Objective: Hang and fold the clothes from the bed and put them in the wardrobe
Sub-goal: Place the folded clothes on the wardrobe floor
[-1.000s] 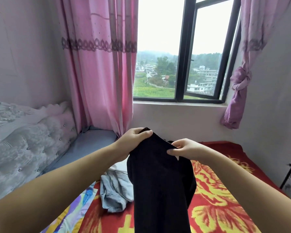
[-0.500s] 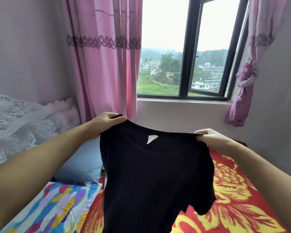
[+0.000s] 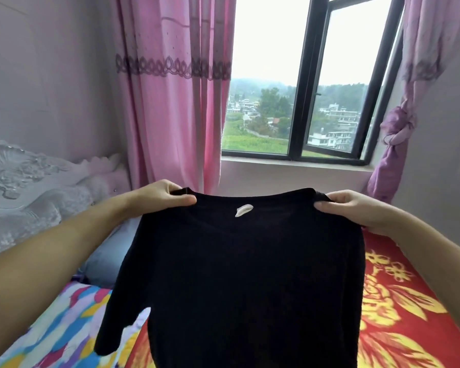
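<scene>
A black top [image 3: 245, 282] hangs spread out in front of me above the bed, its neckline up and a small white label showing just below the collar. My left hand [image 3: 162, 196] pinches its left shoulder. My right hand [image 3: 348, 208] pinches its right shoulder. One sleeve hangs down at the lower left. The top hides the middle of the bed and any other clothes lying there.
The bed carries a red and yellow flowered blanket [image 3: 404, 309] on the right and a multicoloured quilt [image 3: 56, 328] on the left. A pale blue pillow [image 3: 101, 264] lies by the white headboard [image 3: 24, 187]. Pink curtains [image 3: 170, 102] and a window [image 3: 298, 102] stand ahead.
My hands have moved apart and up, from a bunched hold to holding the black top stretched wide by its shoulders. The jeans seen earlier on the bed are now hidden behind it.
</scene>
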{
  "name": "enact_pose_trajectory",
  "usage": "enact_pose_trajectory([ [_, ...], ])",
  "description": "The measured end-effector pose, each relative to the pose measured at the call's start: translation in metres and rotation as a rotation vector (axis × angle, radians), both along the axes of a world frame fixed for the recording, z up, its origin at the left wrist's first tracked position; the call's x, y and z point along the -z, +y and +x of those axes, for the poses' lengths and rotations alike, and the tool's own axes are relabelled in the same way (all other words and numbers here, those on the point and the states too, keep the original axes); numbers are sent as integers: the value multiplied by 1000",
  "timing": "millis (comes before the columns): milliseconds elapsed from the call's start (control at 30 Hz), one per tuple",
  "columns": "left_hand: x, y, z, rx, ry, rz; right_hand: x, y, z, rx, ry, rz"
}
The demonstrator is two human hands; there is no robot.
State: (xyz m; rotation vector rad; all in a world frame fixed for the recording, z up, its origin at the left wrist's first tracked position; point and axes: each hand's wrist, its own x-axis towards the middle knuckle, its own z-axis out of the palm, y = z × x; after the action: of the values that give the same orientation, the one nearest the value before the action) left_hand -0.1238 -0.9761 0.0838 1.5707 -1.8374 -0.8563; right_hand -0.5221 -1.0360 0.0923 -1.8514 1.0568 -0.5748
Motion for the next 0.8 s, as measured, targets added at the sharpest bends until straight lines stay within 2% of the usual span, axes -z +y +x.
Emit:
enact_pose_trajectory([
  [33,5,-2,-3,-16,-65,-26,5,-1,3,62,20,-49],
  [100,16,-11,-7,-31,-70,-76,13,-5,11,173,132,-176],
  [200,25,-22,-26,-93,86,-57,19,-10,25,348,335,-347],
  [300,22,-19,-70,-166,287,-11,26,-4,51,423,255,-307],
  [467,16,-16,-140,-148,540,122,36,26,113,258,-34,-212],
  [633,6,-12,-149,-127,732,102,28,40,111,73,213,-347],
  [700,3,-10,-144,-75,680,20,28,36,105,75,209,-382],
  [733,3,-11,-141,-48,570,-99,27,34,103,82,195,-400],
  [800,1,-13,-129,27,179,-456,24,30,99,91,146,-415],
])
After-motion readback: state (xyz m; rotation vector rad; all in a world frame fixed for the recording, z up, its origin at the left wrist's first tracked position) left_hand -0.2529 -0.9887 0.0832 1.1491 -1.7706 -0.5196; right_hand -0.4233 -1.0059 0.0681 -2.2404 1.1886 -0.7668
